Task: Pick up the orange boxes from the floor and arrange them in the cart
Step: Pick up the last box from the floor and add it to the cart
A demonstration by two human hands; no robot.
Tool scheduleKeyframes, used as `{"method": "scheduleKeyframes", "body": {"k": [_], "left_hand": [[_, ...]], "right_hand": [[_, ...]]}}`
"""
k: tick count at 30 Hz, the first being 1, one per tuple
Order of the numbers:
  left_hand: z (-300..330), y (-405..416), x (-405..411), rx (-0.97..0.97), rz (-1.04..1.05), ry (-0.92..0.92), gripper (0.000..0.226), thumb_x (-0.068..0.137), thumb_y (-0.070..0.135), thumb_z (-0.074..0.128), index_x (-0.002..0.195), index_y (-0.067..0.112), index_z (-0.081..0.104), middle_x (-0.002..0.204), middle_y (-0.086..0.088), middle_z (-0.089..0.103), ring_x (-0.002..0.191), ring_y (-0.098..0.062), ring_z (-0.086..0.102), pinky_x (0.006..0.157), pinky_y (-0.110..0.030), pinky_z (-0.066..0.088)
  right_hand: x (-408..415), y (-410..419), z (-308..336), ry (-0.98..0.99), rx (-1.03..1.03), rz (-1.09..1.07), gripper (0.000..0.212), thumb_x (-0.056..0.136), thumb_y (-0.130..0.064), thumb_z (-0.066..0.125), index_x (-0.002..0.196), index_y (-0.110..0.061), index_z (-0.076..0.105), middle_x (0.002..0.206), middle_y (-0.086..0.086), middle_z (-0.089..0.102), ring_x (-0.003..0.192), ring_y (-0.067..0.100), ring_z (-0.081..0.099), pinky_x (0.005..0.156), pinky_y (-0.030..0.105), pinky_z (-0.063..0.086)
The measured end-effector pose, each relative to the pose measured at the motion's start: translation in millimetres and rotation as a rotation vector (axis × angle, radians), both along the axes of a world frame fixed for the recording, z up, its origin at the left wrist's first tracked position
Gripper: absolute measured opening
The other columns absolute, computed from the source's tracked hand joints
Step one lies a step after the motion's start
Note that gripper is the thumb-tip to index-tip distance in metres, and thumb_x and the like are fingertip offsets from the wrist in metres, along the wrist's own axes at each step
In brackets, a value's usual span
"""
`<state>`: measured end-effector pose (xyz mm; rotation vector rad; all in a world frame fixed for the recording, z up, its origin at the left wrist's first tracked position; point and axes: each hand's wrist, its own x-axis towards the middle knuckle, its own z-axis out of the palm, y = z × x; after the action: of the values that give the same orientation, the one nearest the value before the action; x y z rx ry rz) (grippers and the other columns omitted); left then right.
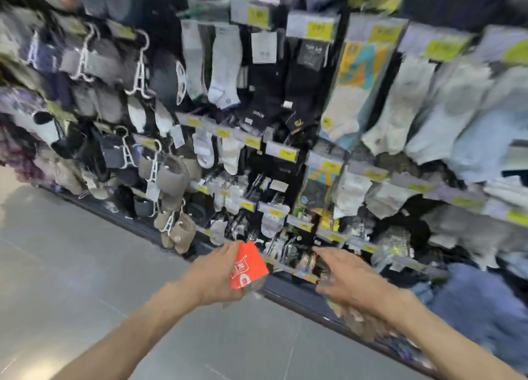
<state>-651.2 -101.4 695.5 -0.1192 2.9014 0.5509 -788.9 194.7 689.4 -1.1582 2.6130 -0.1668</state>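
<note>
Orange box (248,266): up off the floor, held at near centre of the scene, tilted, with white print on its face; the print is too blurred to read.
Left hand (217,274): wrapped round the box from the left, fingers under it, thumb side along its top edge.
Right hand (347,275): just right of the box and apart from it, fingers spread and loose, gripping nothing; its lower edge smears with motion blur.
Forearms: both bare, reaching in from the near edge and converging toward the middle.
Floor (71,265): grey and glossy, filling the near left, with pale seams between tiles.
Sock display (257,122): fills the far side from left to right, rows of white, grey, black and pale blue socks hanging on hooks.
Price tags (286,153): yellow, strung along the rails, figures unreadable.
Hangers (140,74): white plastic, on the left rows, carrying darker pieces.
Shelf base (291,294): dark strip running from far left to near right, directly beyond the hands.
</note>
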Motion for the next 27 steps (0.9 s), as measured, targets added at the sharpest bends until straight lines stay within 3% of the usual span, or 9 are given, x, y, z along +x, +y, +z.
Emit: {"method": "scheduleKeyframes", "body": {"k": [2, 5, 8, 11, 15, 18, 21, 24, 27], "left_hand": [[56.0, 6.8, -1.9, -0.031, -0.036, 0.012, 0.121, 0.052, 0.094, 0.048, 0.145, 0.02, 0.023, 0.132, 0.001, 0.051, 0.116, -0.025, 0.057, 0.09, -0.041, 0.048], [119.8, 15.2, -9.4, -0.066, -0.116, 0.088, 0.11, 0.068, 0.084, 0.056, 0.15, 0.019, 0.02, 0.137, -0.002, 0.05, 0.12, -0.022, 0.055, 0.095, -0.036, 0.044], [175.8, 27.3, -17.0, -0.039, -0.176, 0.125, 0.122, 0.058, 0.1, 0.042, 0.15, 0.023, 0.022, 0.139, 0.001, 0.05, 0.124, -0.02, 0.053, 0.098, -0.037, 0.046], [215.3, 44.0, -28.9, -0.018, -0.274, 0.183, 0.11, 0.069, 0.084, 0.059, 0.153, 0.025, 0.02, 0.144, 0.007, 0.046, 0.124, -0.014, 0.05, 0.095, -0.026, 0.041], [243.0, 75.0, -55.5, -0.062, -0.393, 0.23, 0.109, 0.068, 0.075, 0.066, 0.153, 0.028, 0.016, 0.143, 0.008, 0.045, 0.122, -0.012, 0.049, 0.096, -0.033, 0.048], [260.7, 117.2, -76.7, -0.071, -0.533, 0.245, 0.105, 0.071, 0.066, 0.072, 0.153, 0.026, 0.019, 0.142, 0.007, 0.048, 0.121, -0.014, 0.051, 0.089, -0.027, 0.044], [273.5, 170.7, -99.6, -0.065, -0.682, 0.237, 0.105, 0.07, 0.067, 0.073, 0.152, 0.026, 0.021, 0.142, 0.007, 0.047, 0.12, -0.012, 0.051, 0.087, -0.025, 0.042], [278.1, 236.2, -120.3, -0.05, -0.807, 0.243, 0.11, 0.065, 0.075, 0.068, 0.152, 0.028, 0.02, 0.141, 0.008, 0.048, 0.119, -0.011, 0.052, 0.095, -0.031, 0.046], [281.7, 315.9, -132.8, -0.021, -0.951, 0.261, 0.108, 0.067, 0.07, 0.073, 0.152, 0.028, 0.021, 0.139, 0.006, 0.051, 0.117, -0.012, 0.053, 0.091, -0.028, 0.043]], "right_hand": [[4.0, 13.3, 47.2, 0.015, 0.009, -0.027, 0.091, 0.089, -0.064, 0.058, 0.158, -0.026, 0.012, 0.162, -0.001, 0.025, 0.147, 0.018, 0.027, 0.119, 0.029, 0.021], [7.9, 28.5, 113.5, 0.056, 0.018, -0.05, 0.089, 0.092, -0.062, 0.057, 0.158, -0.028, 0.009, 0.164, -0.002, 0.022, 0.148, 0.018, 0.025, 0.118, 0.03, 0.024], [14.3, 43.7, 173.6, 0.087, 0.015, -0.105, 0.088, 0.093, -0.06, 0.056, 0.159, -0.028, 0.008, 0.163, -0.001, 0.023, 0.147, 0.02, 0.028, 0.117, 0.031, 0.026], [19.2, 65.6, 212.0, 0.167, -0.015, -0.183, 0.092, 0.088, -0.067, 0.057, 0.158, -0.027, 0.012, 0.16, 0.0, 0.031, 0.143, 0.018, 0.034, 0.115, 0.032, 0.032], [33.1, 111.2, 246.1, 0.205, -0.04, -0.297, 0.092, 0.086, -0.071, 0.055, 0.157, -0.028, 0.017, 0.157, 0.0, 0.037, 0.14, 0.018, 0.039, 0.112, 0.034, 0.037], [51.2, 157.2, 269.8, 0.214, -0.049, -0.436, 0.085, 0.087, -0.064, 0.061, 0.154, -0.031, 0.021, 0.149, 0.002, 0.045, 0.129, 0.023, 0.05, 0.102, 0.036, 0.044], [78.7, 214.9, 288.3, 0.255, -0.057, -0.572, 0.081, 0.09, -0.058, 0.062, 0.155, -0.028, 0.025, 0.147, 0.003, 0.048, 0.127, 0.024, 0.051, 0.095, 0.031, 0.042], [112.7, 284.3, 296.5, 0.276, -0.047, -0.72, 0.08, 0.09, -0.058, 0.063, 0.154, -0.029, 0.024, 0.147, 0.005, 0.048, 0.129, 0.025, 0.05, 0.098, 0.035, 0.045], [152.7, 357.7, 299.8, 0.284, -0.016, -0.889, 0.085, 0.089, -0.065, 0.058, 0.156, -0.03, 0.019, 0.149, 0.005, 0.046, 0.13, 0.026, 0.05, 0.099, 0.04, 0.046]]}}
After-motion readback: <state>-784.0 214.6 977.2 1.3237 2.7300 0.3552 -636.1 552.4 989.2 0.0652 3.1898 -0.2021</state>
